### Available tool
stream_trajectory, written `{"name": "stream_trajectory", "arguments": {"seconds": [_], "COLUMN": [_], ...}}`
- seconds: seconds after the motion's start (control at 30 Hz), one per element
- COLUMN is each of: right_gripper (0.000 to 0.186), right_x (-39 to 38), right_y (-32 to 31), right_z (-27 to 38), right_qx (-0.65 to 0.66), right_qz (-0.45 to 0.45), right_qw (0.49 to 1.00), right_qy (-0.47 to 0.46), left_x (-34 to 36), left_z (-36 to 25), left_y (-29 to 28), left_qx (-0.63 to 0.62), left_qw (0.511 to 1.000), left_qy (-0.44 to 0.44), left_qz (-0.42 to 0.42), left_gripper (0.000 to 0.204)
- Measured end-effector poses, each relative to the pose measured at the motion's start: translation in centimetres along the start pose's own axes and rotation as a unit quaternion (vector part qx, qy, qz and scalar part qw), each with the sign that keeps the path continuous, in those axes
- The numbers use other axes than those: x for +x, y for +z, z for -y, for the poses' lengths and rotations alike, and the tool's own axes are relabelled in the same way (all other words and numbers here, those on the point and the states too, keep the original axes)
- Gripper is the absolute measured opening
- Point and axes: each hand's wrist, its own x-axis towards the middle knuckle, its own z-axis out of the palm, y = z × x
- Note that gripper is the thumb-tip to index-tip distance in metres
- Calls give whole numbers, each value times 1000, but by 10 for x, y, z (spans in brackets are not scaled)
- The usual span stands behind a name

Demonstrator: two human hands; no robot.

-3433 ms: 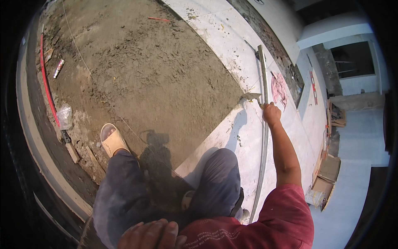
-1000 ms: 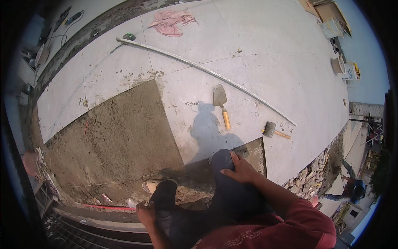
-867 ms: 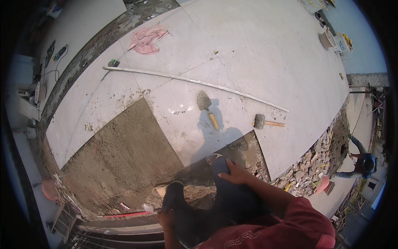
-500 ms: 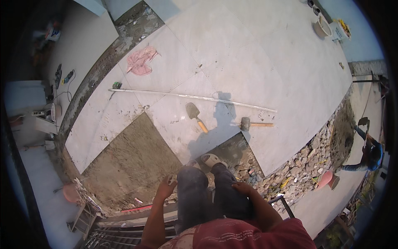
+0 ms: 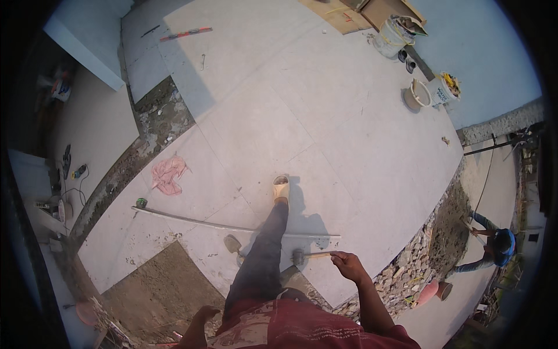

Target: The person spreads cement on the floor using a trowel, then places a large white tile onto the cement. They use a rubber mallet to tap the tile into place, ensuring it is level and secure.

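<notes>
My right hand (image 5: 350,267) hangs ahead of my body, its fingers loosely bent and nothing seen in them. In the picture it overlaps the handle end of a mallet (image 5: 299,257) with a dark head, which lies on the slabs below. My left hand (image 5: 206,314) is low beside my left thigh, empty, with loose fingers. Past my extended leg, a foot in a light slipper (image 5: 281,188) is on the paving. A trowel (image 5: 232,244) lies left of that leg, its handle mostly hidden. A long straightedge (image 5: 192,220) stretches across the slabs, passing behind the leg.
Bare mortar bed (image 5: 165,296) is at lower left, loose rubble (image 5: 407,273) at right. A pink cloth (image 5: 168,174) and a spirit level (image 5: 186,34) lie on the slabs. Buckets (image 5: 416,96) stand at upper right. A co-worker (image 5: 499,247) bends over soil at far right.
One leg has stepped forward onto the slabs, and the view has shifted forward. My right hand has left my thigh and swung ahead; my left hand is lower in view.
</notes>
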Motion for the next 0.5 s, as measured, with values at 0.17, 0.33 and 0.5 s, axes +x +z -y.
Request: {"name": "stream_trajectory", "arguments": {"seconds": [0.17,0.33,0.5], "right_gripper": [35,27,20], "right_x": [129,151,175], "right_y": [-60,-77,-152], "right_z": [-90,-107,-45], "right_qx": [24,134,383], "right_qz": [-44,1,-80], "right_qw": [996,985,819], "right_qy": [71,113,419], "left_x": [-20,-120,-170], "left_z": [-142,-402,-607], "left_y": [-124,-341,-497], "left_qx": [-117,-179,63], "left_qw": [990,933,913], "left_qy": [3,245,292], "left_qz": [-77,-193,-277], "left_gripper": [57,77,82]}}
